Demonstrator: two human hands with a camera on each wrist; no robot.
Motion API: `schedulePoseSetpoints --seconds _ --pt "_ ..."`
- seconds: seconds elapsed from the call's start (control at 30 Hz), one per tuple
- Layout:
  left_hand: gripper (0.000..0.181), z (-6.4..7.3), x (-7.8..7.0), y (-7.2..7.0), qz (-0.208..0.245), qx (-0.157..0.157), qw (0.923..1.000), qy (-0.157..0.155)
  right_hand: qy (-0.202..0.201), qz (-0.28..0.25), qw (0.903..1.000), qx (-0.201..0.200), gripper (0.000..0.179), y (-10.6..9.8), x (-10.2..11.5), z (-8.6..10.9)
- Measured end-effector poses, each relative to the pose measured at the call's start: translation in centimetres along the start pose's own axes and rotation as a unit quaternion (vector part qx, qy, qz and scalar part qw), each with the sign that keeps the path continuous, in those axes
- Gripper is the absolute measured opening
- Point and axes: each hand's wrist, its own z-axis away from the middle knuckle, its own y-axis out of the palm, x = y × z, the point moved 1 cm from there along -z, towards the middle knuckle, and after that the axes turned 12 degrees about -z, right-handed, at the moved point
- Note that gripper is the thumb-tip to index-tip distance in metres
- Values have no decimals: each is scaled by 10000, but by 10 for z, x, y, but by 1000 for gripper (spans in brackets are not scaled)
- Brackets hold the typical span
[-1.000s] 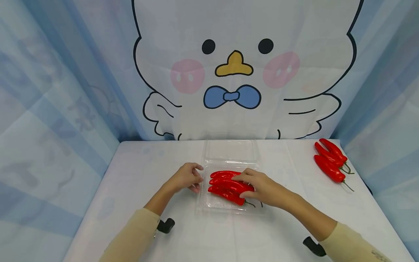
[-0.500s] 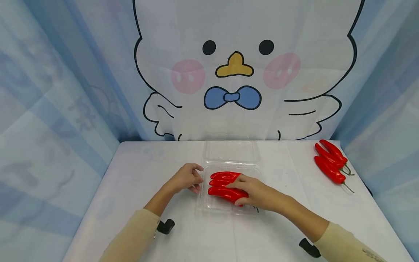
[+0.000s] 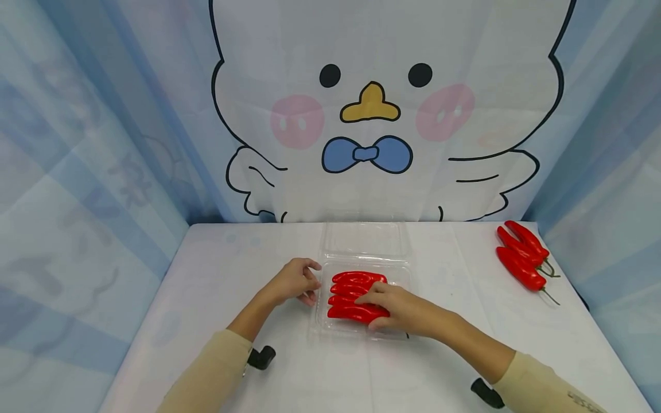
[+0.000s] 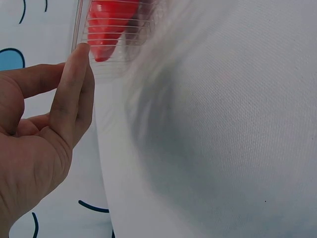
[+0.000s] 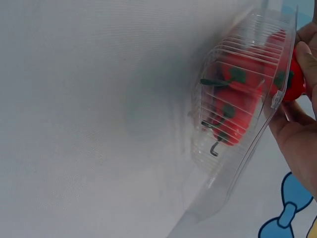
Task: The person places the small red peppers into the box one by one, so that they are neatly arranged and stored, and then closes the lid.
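A clear plastic clamshell box [image 3: 361,331] lies on the table with its lid [image 3: 365,238] folded back. Several red chili peppers [image 3: 358,277] lie side by side in it. My right hand [image 3: 405,310] holds the nearest chili pepper [image 3: 351,312] by its stem end, thumb on the near side, at the box's near right. In the right wrist view, green stems [image 5: 228,110] show through the ribbed wall. At the box's left edge is my left hand [image 3: 294,281]; in the left wrist view its fairly straight fingers [image 4: 73,91] reach the rim and hold no pepper.
Three more red chili peppers [image 3: 521,268] lie at the table's back right corner, stems toward the right. A white cloth covers the table [image 3: 310,378]. Behind it hangs a curtain [image 3: 372,195] with a cartoon print.
My right hand has shifted slightly left and toward me, and the held pepper has come down to the near side of the row. The left hand stays in place.
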Motion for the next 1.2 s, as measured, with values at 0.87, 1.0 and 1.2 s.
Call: schedulePoseSetpoints --seconds 0.87,1.0,1.2 --pt "43 1 1 2 -52 -20 10000 -14 -315 326 9989 -123 40 15 6 -3" --pt "43 1 1 2 -82 -37 10000 2 -394 339 9985 -148 38 16 6 -2" --pt "44 0 1 2 -81 -31 10000 8 -268 321 9991 37 40 10 4 0"
